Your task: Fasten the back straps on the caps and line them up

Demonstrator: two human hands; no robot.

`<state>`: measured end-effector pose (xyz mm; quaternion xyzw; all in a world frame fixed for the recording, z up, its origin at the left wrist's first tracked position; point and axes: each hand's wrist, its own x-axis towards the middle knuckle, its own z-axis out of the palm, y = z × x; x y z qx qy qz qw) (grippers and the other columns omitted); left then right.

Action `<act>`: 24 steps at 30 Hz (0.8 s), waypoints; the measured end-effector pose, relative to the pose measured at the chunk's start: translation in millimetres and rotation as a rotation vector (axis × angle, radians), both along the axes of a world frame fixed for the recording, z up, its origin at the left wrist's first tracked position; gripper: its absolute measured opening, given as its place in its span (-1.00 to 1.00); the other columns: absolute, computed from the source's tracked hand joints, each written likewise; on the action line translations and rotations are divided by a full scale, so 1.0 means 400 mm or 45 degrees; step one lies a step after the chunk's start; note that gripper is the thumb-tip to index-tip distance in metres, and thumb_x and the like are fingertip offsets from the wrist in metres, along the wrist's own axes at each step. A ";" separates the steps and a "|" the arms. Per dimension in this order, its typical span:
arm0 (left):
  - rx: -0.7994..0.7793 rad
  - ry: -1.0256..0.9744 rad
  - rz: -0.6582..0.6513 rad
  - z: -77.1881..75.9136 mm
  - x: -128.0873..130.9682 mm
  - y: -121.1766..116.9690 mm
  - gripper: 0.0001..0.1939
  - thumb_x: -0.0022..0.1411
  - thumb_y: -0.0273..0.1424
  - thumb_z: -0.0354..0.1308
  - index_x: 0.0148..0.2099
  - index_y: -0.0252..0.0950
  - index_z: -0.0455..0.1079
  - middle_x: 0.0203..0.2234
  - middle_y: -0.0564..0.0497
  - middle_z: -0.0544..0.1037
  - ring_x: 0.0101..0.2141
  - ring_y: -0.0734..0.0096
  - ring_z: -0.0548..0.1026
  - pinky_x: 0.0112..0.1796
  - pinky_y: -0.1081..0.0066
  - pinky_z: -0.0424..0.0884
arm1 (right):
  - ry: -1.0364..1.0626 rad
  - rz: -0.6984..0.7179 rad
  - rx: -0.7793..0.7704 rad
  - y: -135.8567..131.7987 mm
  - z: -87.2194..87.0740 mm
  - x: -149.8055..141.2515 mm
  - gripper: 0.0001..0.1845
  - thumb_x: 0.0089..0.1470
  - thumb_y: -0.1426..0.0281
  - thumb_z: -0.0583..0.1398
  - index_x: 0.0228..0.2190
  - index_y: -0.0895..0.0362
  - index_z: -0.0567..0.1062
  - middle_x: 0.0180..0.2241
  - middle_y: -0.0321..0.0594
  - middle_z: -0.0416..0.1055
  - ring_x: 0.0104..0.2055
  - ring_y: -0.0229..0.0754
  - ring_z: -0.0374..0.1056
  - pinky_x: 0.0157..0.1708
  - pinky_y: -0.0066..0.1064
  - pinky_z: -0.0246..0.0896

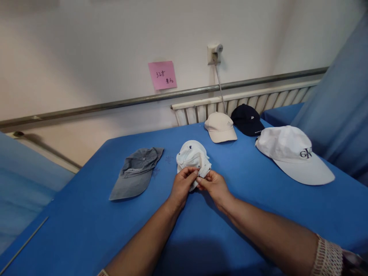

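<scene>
the pale, almost white cap (pixel 188 154) was near the middle of the blue table (pixel 86 230). its cloth was creased, with one small dark emblem (pixel 190 147) on it, and its near edge was pinched by the left hand (pixel 181 186) and the right hand (pixel 215 186).

Qty: 5 caps (pixel 189 153), 1 pink note (pixel 163 75), 1 rad. (pixel 268 102), 1 pwr socket (pixel 210 50)
</scene>
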<state>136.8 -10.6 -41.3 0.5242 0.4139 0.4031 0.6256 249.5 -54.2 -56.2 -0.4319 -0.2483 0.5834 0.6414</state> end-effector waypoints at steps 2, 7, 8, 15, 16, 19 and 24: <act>0.128 0.117 -0.017 0.007 -0.009 -0.008 -0.66 0.11 -0.24 0.23 -0.13 -0.36 0.42 -0.39 -0.02 0.53 -0.42 0.43 0.49 -0.36 0.43 0.43 | -0.007 0.049 -0.032 -0.002 0.011 0.007 -0.51 -0.34 0.16 0.43 -0.36 0.18 0.52 -0.51 -0.27 0.46 -0.53 -0.29 0.31 -0.49 -0.42 0.21; 0.706 0.547 -0.088 0.025 -0.021 -0.043 -0.56 0.12 -0.30 0.24 0.05 -0.27 0.34 -0.18 -0.07 0.51 -0.19 0.31 0.48 -0.12 0.28 0.41 | -0.139 0.073 0.025 -0.009 0.021 0.028 -0.55 -0.13 0.06 0.31 -0.34 0.18 0.54 -0.44 -0.22 0.48 -0.42 -0.22 0.35 -0.42 -0.39 0.23; 0.821 0.617 -0.092 0.025 -0.020 -0.046 -0.55 0.11 -0.33 0.25 0.06 -0.25 0.32 -0.14 -0.07 0.50 -0.15 0.29 0.47 -0.08 0.27 0.39 | -0.194 0.062 0.045 -0.009 0.019 0.030 -0.56 -0.10 0.03 0.29 -0.40 0.19 0.54 -0.47 -0.23 0.46 -0.43 -0.22 0.34 -0.42 -0.40 0.22; 1.155 0.806 0.029 0.019 -0.031 -0.030 -0.74 0.23 -0.42 0.14 -0.01 -0.25 0.36 -0.20 -0.05 0.53 -0.18 0.34 0.48 -0.11 0.31 0.40 | -0.181 0.103 -0.042 -0.002 0.016 0.041 -0.40 -0.12 -0.15 0.21 -0.49 0.19 0.47 -0.55 -0.21 0.44 -0.57 -0.25 0.32 -0.56 -0.41 0.20; 1.172 0.806 0.027 0.020 -0.035 -0.028 -0.73 0.24 -0.41 0.14 0.00 -0.25 0.37 -0.20 -0.05 0.53 -0.18 0.34 0.48 -0.11 0.31 0.41 | -0.133 0.101 -0.054 -0.001 0.021 0.043 -0.41 -0.12 -0.14 0.22 -0.46 0.19 0.47 -0.52 -0.19 0.46 -0.57 -0.26 0.32 -0.57 -0.42 0.20; 1.213 0.797 -0.009 0.025 -0.043 -0.029 -0.71 0.25 -0.42 0.12 0.03 -0.22 0.37 -0.16 -0.06 0.53 -0.13 0.33 0.48 -0.08 0.29 0.40 | -0.033 0.113 -0.079 -0.003 0.033 0.051 -0.46 -0.14 -0.07 0.28 -0.47 0.19 0.47 -0.50 -0.20 0.46 -0.56 -0.30 0.33 -0.56 -0.46 0.19; 1.253 0.844 -0.054 0.030 -0.036 -0.038 -0.69 0.26 -0.42 0.10 0.06 -0.21 0.37 -0.10 -0.08 0.50 -0.07 0.31 0.45 -0.04 0.27 0.39 | 0.036 0.105 -0.101 -0.004 0.028 0.052 -0.56 -0.22 0.08 0.39 -0.51 0.18 0.45 -0.55 -0.28 0.43 -0.56 -0.36 0.28 -0.54 -0.50 0.16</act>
